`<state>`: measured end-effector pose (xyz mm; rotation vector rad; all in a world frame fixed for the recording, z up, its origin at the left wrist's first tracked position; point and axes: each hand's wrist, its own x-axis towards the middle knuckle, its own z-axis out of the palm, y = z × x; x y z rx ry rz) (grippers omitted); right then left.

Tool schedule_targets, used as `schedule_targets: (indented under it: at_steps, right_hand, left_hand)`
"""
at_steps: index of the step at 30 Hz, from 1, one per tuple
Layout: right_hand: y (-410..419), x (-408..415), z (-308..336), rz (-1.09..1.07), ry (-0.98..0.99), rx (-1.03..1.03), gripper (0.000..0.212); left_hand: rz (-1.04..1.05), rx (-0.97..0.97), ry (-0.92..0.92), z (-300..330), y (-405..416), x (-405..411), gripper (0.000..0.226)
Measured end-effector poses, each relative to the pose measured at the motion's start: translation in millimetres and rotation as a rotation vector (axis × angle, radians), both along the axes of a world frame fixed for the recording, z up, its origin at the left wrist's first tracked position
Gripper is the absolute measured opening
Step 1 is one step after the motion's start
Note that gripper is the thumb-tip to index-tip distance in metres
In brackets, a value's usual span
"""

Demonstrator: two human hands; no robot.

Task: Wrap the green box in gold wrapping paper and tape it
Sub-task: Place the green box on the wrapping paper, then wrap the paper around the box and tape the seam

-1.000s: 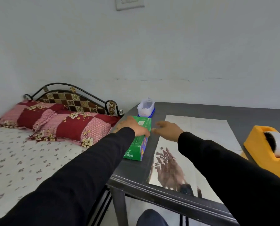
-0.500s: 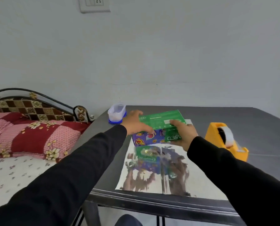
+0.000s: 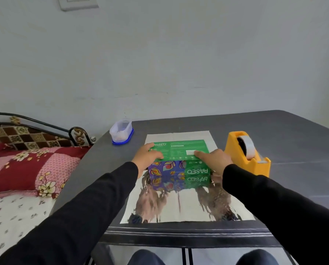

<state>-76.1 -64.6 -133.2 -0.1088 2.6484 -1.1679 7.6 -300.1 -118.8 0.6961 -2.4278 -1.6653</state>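
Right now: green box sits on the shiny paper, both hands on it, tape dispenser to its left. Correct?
Not quite. The head view shows the tape dispenser to the right of the green box, not the left. The rest holds: box on the paper, left hand and right hand on it.

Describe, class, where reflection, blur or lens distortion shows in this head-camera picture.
Head view: the shiny wrapping paper mirrors the green box and both sleeves as smeared streaks; light is soft and even, with no hard shadows; the wide lens bends the table edges; the tape dispenser looks slightly soft.
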Motion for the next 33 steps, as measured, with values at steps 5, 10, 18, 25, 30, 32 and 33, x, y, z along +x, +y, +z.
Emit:
schedule_targets:
  at_steps: [5, 10, 18, 25, 30, 32, 33]
  right_hand:
    - [-3.5, -4.4, 17.3, 0.078, 0.327, 0.209, 0.066]
    - [-28.2, -32.4, 47.0, 0.183, 0.476, 0.136, 0.044]
    - [-84.9, -131.4, 55.4, 0.429, 0.324, 0.496, 0.052]
    - [-116.6, -197.8, 16.9, 0.535, 0.255, 0.680, 0.064]
    - [-114.7, -215.1, 0.5, 0.509, 0.301, 0.732, 0.052]
    - [-112.2, -216.6, 1.7, 0.499, 0.332, 0.733, 0.042]
    - [-110.8, -216.1, 3.3, 0.483, 0.354, 0.734, 0.035]
  left_hand:
    - [-0.022, -0.248, 0.041, 9.0, -2.0, -6.5, 0.069]
    - [-0.098, -0.592, 0.115, 30.6, -10.9, -41.2, 0.050]
    - [-0.373, -0.873, -0.190, 28.1, -44.0, -148.8, 0.056]
    - [-0.510, -0.957, -0.304, 4.4, -51.7, -216.9, 0.058]
    - [-0.516, -1.073, -0.335, -9.3, -57.4, -235.6, 0.047]
    - [-0.511, -1.072, -0.293, -12.1, -62.7, -239.5, 0.037]
    - [-0.490, -1.080, -0.258, -11.0, -65.4, -239.3, 0.030]
